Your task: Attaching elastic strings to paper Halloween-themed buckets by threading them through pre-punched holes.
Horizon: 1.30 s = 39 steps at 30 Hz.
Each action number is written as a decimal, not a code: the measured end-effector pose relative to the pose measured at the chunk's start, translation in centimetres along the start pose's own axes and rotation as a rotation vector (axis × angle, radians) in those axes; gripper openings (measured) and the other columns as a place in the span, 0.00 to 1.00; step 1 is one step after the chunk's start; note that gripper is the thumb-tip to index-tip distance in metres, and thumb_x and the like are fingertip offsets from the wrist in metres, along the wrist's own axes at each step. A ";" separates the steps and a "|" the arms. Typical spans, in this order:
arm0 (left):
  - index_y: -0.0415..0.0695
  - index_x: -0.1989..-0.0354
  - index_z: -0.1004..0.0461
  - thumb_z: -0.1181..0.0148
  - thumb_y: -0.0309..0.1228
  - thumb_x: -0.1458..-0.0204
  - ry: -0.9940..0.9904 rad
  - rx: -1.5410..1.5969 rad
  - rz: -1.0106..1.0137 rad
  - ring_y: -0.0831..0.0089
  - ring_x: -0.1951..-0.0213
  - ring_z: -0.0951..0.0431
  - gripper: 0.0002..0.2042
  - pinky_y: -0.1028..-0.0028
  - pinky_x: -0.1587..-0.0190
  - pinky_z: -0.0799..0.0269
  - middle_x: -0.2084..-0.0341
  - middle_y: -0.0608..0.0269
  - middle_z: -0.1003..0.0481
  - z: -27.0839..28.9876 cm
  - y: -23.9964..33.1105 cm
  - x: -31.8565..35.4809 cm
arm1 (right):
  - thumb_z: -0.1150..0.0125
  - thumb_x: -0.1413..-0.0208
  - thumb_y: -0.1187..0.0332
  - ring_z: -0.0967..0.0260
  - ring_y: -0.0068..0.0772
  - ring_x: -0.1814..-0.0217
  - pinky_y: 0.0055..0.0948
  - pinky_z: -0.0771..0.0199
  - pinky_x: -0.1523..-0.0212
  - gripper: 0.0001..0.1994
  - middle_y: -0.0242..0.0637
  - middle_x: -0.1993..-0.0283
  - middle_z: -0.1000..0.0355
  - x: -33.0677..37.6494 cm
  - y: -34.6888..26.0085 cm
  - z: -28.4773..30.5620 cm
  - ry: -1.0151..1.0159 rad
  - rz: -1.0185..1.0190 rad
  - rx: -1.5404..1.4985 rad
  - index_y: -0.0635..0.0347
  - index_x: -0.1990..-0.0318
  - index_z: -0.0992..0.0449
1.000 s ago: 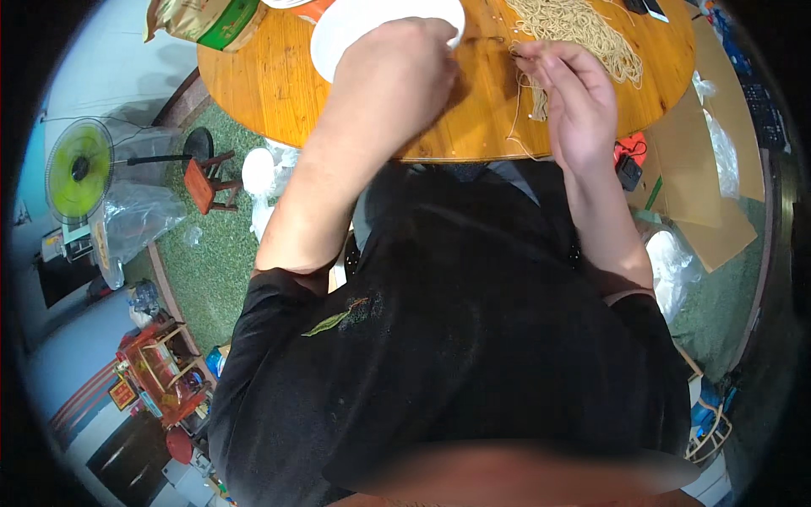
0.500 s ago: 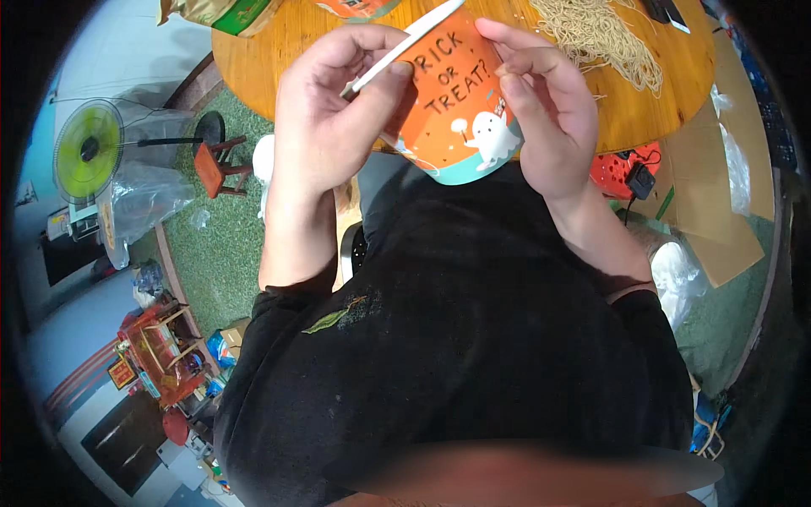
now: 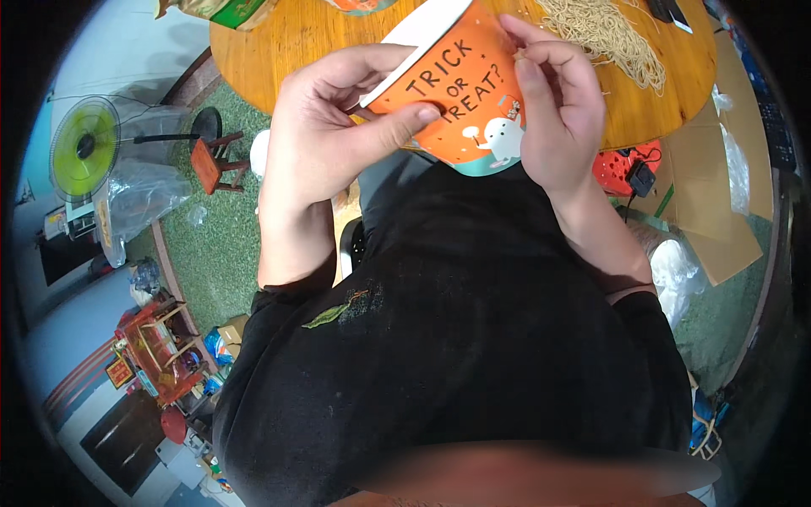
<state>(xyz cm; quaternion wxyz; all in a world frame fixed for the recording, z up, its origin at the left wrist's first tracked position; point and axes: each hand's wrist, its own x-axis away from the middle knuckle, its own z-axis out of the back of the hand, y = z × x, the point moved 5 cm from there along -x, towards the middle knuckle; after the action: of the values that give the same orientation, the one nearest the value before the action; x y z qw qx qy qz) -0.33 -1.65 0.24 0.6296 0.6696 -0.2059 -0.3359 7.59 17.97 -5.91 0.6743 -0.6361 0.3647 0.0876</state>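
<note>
An orange bowl [image 3: 460, 93] with dark lettering, a white ghost and a teal base is held tilted above the near table edge. Its white rim [image 3: 422, 46] faces up and left. My left hand [image 3: 338, 127] grips the left side, thumb pressed on the outer wall and fingers over the rim. At the opposite side my right hand [image 3: 562, 110] is closed, thumb and fingertips together against the bowl's edge; anything small between them cannot be made out. To the right of that hand, a heap of beige strands [image 3: 612, 42] lies on the table.
The round wooden table [image 3: 296, 51] holds a green-and-tan bag [image 3: 228, 10], another orange item [image 3: 359, 4] and a dark flat object [image 3: 667, 13]. A red perforated stool [image 3: 617, 173] and cardboard [image 3: 710, 194] stand to the right; a green fan [image 3: 84, 148] and small wooden chair [image 3: 215, 165] are left.
The bowl has turned so more of its lettered wall and white rim show. My left thumb has slid right across the wall; my right hand has shifted slightly right.
</note>
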 end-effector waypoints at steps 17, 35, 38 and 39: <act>0.33 0.40 0.26 0.32 0.15 0.47 -0.023 -0.164 -0.061 0.77 0.48 0.21 0.24 0.76 0.47 0.23 0.52 0.59 0.18 1.0 -0.5 -0.1 | 0.42 0.32 0.73 0.23 0.24 0.49 0.24 0.25 0.46 0.06 0.45 0.47 0.20 -0.1 3.0 0.8 0.244 -0.425 -0.162 0.68 0.58 0.24; 0.30 0.45 0.24 0.29 0.16 0.48 0.092 0.021 -0.032 0.72 0.51 0.17 0.20 0.73 0.48 0.18 0.53 0.51 0.18 -0.4 -0.3 -0.8 | 0.47 0.30 0.77 0.27 0.36 0.38 0.34 0.30 0.34 0.04 0.58 0.36 0.30 0.5 -0.9 -1.0 0.039 0.090 0.327 0.69 0.54 0.31; 0.30 0.42 0.26 0.29 0.15 0.49 -0.030 0.022 0.018 0.73 0.48 0.18 0.24 0.73 0.47 0.19 0.50 0.52 0.19 0.0 -0.1 -0.8 | 0.50 0.30 0.78 0.26 0.33 0.41 0.32 0.27 0.38 0.04 0.58 0.40 0.27 0.5 0.0 0.0 0.173 0.045 0.176 0.70 0.54 0.31; 0.31 0.44 0.24 0.28 0.19 0.48 0.016 -0.120 -0.039 0.75 0.53 0.17 0.22 0.75 0.50 0.19 0.55 0.55 0.17 0.3 0.1 -1.0 | 0.50 0.30 0.78 0.26 0.32 0.41 0.32 0.27 0.38 0.04 0.57 0.41 0.26 0.5 0.3 0.1 0.179 0.011 0.164 0.70 0.54 0.30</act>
<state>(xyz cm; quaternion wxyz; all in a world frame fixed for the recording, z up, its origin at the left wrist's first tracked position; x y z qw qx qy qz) -1.17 -1.17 0.49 0.6638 0.6370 -0.1674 -0.3545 7.80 17.98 -6.47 0.6884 -0.5821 0.4327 0.0042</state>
